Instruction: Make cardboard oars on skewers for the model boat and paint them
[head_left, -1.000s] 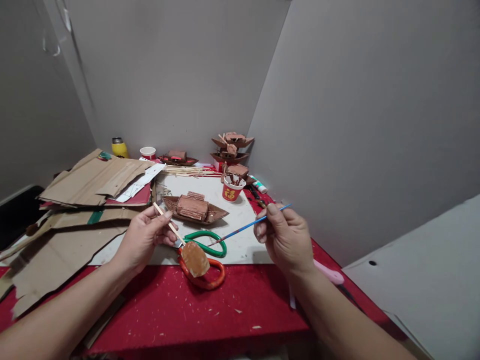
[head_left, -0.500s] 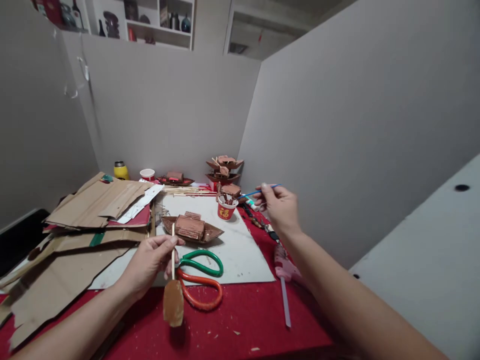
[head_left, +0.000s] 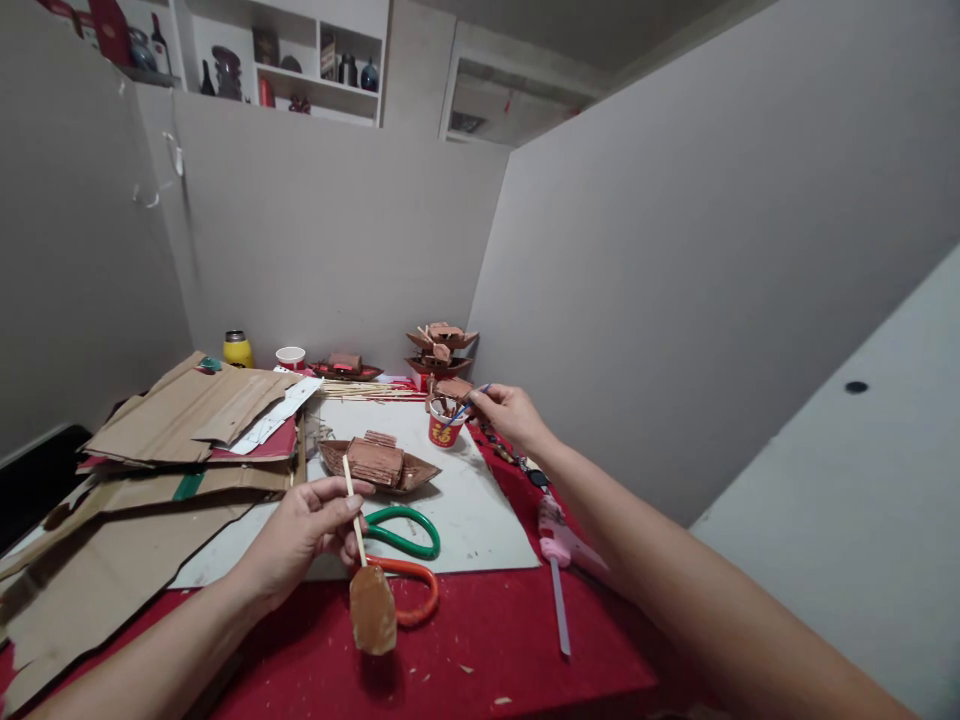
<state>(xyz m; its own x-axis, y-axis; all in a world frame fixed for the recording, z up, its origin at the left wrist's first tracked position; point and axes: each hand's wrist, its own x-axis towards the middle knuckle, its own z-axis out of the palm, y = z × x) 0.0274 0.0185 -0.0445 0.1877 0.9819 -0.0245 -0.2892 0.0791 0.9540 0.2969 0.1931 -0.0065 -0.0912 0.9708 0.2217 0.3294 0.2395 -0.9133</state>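
Between the thumb and fingers of my left hand [head_left: 315, 525] is the thin stick of a small paddle [head_left: 373, 612], whose brown blade hangs down over the red cloth. My right hand [head_left: 510, 412] pinches a slim blue paintbrush [head_left: 459, 410], its lower end inside a red paper cup [head_left: 445, 432] with a gold character. Dark brown stuff shows at the cup's mouth. Just beyond my left hand a brown model boat [head_left: 379, 463] with a ridged cabin rests on the white board [head_left: 480, 530]. Scissors with one green and one orange handle [head_left: 412, 530] lie beside that hand, partly covered.
Torn cardboard [head_left: 157, 420] is piled at the left. Thin sticks [head_left: 367, 390], stacked model boats [head_left: 442, 350], a white-rimmed cup [head_left: 291, 357] and a yellow jar [head_left: 238, 348] stand at the back. A pink glue gun [head_left: 553, 540] lies right. Grey partitions [head_left: 322, 220] enclose the table.
My right hand has moved left and tilted the paintbrush down into the cup. In my left hand the paddle has swung slightly, its blade shifting right. The camera view has shifted a little.
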